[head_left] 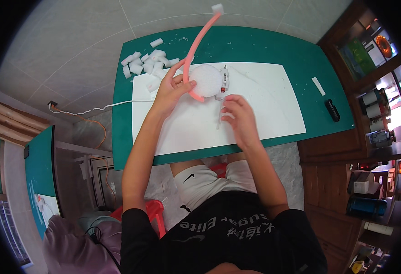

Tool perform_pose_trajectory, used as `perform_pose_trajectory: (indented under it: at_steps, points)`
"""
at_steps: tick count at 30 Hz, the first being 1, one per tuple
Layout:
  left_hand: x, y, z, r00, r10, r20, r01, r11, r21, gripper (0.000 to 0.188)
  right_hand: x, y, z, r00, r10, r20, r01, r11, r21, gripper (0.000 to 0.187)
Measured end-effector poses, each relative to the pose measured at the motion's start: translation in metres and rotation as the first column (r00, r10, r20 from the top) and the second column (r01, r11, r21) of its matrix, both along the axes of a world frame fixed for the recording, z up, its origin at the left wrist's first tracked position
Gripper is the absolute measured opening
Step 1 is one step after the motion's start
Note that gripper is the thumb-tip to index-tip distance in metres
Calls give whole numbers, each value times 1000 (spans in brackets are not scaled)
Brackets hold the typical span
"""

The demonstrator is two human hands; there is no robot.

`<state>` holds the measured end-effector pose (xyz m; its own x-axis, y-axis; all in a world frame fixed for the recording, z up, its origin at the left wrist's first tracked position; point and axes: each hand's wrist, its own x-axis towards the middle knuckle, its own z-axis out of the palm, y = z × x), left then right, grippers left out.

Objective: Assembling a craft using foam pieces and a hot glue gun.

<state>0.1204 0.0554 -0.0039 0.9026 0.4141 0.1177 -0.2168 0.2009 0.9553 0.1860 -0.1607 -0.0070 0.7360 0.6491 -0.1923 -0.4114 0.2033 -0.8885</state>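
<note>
My left hand (pixel 172 90) is closed around the lower part of a long, curved pink foam strip (pixel 195 43), thumb in front. A small white foam block (pixel 217 8) sits on the strip's far end. Right beside the strip, touching or nearly touching it, is a white foam ball (pixel 206 80). A white glue gun (pixel 224 78) with a red part is just right of the ball, nozzle pointing away from me. My right hand (pixel 240 116) has curled fingers at the gun's near end. A thin pale stick (pixel 219 116) shows at those fingertips; whether they grip it is unclear.
White foam pieces (pixel 149 63) lie piled at the table's far left. A white sheet (pixel 264 100) covers the middle of the green table (pixel 296 45). At right lie a white strip (pixel 318 86) and a black object (pixel 332 110). A white cord (pixel 113 106) crosses the left edge.
</note>
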Motion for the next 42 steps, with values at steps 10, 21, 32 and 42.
perform_pose_trajectory:
  at_steps: [10,21,32,42]
  points:
    - [9,-59,13,984,77,163,-79,997,6,76,-2,7,13,977,-10,212,-17,992,123,65]
    - [25,-102,0,970,156,184,-162,987,19,81,3,-6,8,977,-191,96,164,957,240,58]
    - [35,-122,0,964,143,224,-156,987,37,83,21,-25,5,957,-226,180,176,950,259,51]
    - [32,-127,-6,970,120,210,-124,992,4,82,15,-29,2,962,-196,192,130,941,313,72]
